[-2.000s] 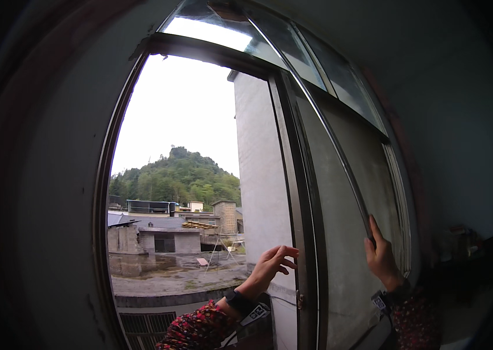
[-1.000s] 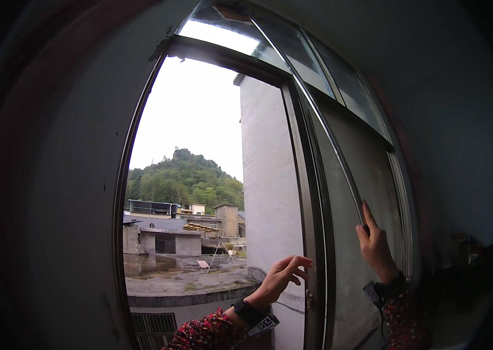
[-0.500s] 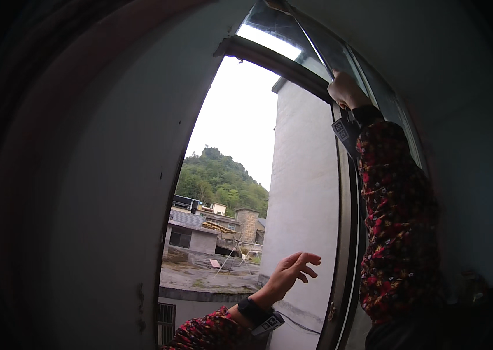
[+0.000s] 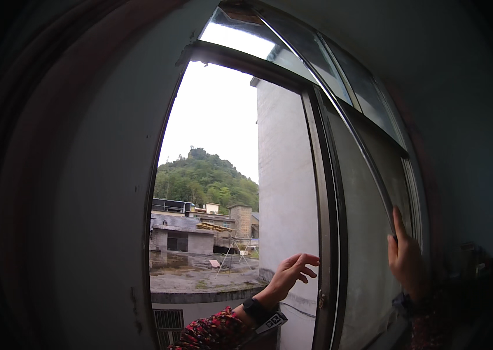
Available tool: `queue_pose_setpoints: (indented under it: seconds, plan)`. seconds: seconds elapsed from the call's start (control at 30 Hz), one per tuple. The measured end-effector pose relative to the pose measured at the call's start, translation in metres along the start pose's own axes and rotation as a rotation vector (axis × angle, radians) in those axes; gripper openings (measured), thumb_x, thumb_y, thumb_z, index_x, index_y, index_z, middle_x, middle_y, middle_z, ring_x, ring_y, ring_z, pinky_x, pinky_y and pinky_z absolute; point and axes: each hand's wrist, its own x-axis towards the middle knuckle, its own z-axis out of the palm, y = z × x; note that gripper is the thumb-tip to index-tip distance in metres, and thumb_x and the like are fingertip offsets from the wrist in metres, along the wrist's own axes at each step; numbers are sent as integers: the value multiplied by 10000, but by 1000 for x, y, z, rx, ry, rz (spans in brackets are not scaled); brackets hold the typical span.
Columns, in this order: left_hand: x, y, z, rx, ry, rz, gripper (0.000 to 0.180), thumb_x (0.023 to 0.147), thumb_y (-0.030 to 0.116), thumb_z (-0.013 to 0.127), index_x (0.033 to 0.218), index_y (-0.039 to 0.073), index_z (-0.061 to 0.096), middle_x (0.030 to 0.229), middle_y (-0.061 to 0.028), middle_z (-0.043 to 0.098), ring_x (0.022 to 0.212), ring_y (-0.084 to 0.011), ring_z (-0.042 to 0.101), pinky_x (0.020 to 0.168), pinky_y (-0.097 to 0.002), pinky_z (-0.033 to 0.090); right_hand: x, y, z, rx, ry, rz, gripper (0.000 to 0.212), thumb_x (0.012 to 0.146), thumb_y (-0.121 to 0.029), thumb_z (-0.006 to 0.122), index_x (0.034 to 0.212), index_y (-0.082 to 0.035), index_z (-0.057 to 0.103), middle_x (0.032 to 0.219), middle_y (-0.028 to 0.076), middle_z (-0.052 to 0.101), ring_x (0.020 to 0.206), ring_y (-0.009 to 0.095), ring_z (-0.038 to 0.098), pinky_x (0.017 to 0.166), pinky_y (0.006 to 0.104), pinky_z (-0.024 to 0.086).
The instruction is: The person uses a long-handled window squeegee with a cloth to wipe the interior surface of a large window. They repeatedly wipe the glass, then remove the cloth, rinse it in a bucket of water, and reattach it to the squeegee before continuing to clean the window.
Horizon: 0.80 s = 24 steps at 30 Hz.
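Diagonally, a slim metal pole (image 4: 345,116) ran down past the window's upper panes (image 4: 309,42), its lower end gripped in the fingers of the right hand (image 4: 408,263). The left hand (image 4: 289,276), empty, held its fingers loosely bent and parted beside the dark window frame (image 4: 327,175).

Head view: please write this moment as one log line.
right hand: holds metal pole, slanting upward | left hand: empty, beside window frame
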Motion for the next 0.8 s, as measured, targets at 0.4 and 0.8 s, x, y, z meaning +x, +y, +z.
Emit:
queue_pose_setpoints:
  seconds: [0.4,0.8]
  plan:
    - [6,-25,3,-3,15,-89,453,1007,388,401,1171,-2,565,1109,-89,602,856,-138,616,692,-247,486,-79,16,17,-58,110,28,593,943,-70,485,1476,-55,226,655,125,521,540,199,544,509,343,420]
    - [-22,7,-37,20,83,54,436,1008,381,402,1142,5,579,1111,-91,608,856,-147,632,682,-253,487,342,-95,15,-81,247,-50,500,890,-76,440,1378,12,373,1106,315,581,1028,401,595,864,443,504]
